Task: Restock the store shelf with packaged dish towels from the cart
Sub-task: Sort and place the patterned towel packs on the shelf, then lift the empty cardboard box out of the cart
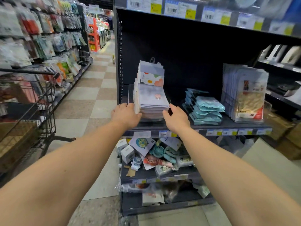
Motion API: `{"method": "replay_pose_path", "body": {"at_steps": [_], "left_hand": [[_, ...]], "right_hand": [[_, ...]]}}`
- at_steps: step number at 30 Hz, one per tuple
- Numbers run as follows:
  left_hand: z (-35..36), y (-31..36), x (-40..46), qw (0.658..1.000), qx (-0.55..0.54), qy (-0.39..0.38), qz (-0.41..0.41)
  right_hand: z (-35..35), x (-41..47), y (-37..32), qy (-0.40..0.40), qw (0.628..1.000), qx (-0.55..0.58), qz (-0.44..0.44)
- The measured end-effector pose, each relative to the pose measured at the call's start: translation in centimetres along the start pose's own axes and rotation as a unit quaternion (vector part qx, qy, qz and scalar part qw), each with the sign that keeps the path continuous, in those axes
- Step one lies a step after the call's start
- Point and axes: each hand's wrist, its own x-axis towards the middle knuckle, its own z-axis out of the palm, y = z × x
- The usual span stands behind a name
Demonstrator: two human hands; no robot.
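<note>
Both arms reach forward to the middle shelf (211, 126) of the dark store gondola. The left hand (125, 115) presses against the left edge of a stack of packaged dish towels (153, 101) lying flat at the shelf's left end; its fingers curve round that edge. The right hand (175, 118) touches the stack's right front corner, with the fingers hidden behind the hand, so its grip cannot be confirmed. More towel packs (151, 74) stand upright directly behind the flat stack. The step in hand appears to be placement: seating and squaring a batch on the shelf. The next move likely calls for aligning the stack with the upright packs, releasing it, then returning to the wire cart (40, 101) at the left for further packs.
</note>
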Motion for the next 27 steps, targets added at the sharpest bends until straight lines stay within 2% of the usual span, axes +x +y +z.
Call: {"method": "replay_pose_path", "body": {"at_steps": [4,11,19,27], "left_hand": [[-0.4,-0.2,-4.2,1.000,0.014,0.004,-0.019],[-2.4,-4.2,-10.3,0.995,0.058,0.023,-0.078],[-5.4,-14.4,-13.8,0.981,0.097,0.023,-0.166],[-9.7,-29.0,-16.9,0.959,0.105,0.036,-0.261]], "right_hand": [[0.1,-3.1,-0.5,-0.014,0.997,-0.077,-0.026],[3.4,-7.7,-5.0,-0.053,0.986,-0.111,-0.113],[9.2,-9.2,-13.4,-0.085,0.972,-0.094,-0.199],[18.9,-11.2,-27.1,-0.144,0.949,-0.077,-0.271]]}}
